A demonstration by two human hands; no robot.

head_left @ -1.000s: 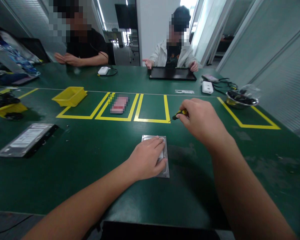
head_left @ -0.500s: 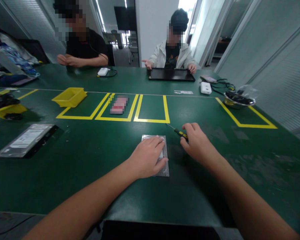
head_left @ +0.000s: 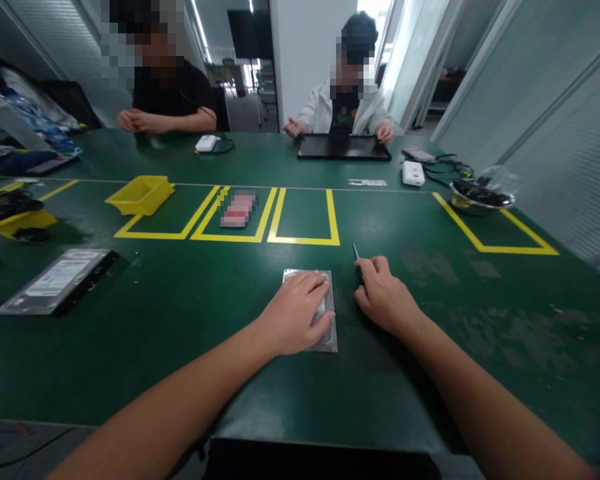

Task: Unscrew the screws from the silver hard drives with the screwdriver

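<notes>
A silver hard drive (head_left: 330, 338) lies flat on the green table near its front middle. My left hand (head_left: 299, 312) rests on top of the drive, fingers bent over its upper part and thumb at its right edge, covering much of it. To the right of the drive, my right hand (head_left: 381, 293) is closed round a screwdriver (head_left: 356, 251). The metal shaft points away from me, up and slightly left, and most of the handle is hidden in the fingers. The screwdriver tip does not touch the drive.
Left on the table (head_left: 180, 380) lies a larger silver drive (head_left: 55, 281). Beyond it stand a yellow bin (head_left: 141, 195) and a filled yellow bin (head_left: 23, 222). A phone (head_left: 239, 209) lies between yellow tape lines. Far right is a metal bowl (head_left: 480, 200). Two people sit opposite, one at a black panel (head_left: 344, 147).
My right hand has drawn slightly nearer to me and left and has closed further round the screwdriver. Its shaft has swung from pointing left to pointing mostly away from me.
</notes>
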